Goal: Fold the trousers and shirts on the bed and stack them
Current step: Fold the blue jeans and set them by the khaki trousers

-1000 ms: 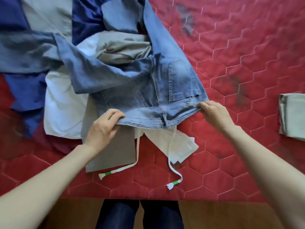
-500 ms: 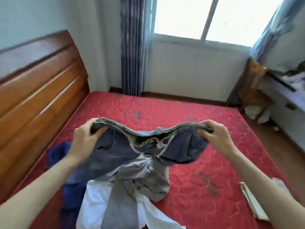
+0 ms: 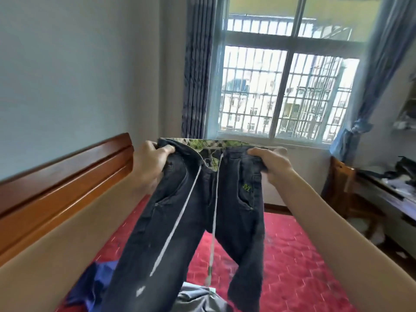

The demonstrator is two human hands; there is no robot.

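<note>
Red bed (image 3: 292, 255) below, dark jeans (image 3: 202, 210) hanging, left hand (image 3: 148, 163) and right hand (image 3: 270, 163) gripping waistband corners

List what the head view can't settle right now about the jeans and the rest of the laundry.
- Jeans leg ends: head view, cut off by the bottom edge.
- Clothes pile: mostly hidden behind the jeans and forearms; item count unclear.
- Left hand and right hand grip: fingertips buried in the waistband folds.
- Desk clutter: blurred, at the right edge.
</note>
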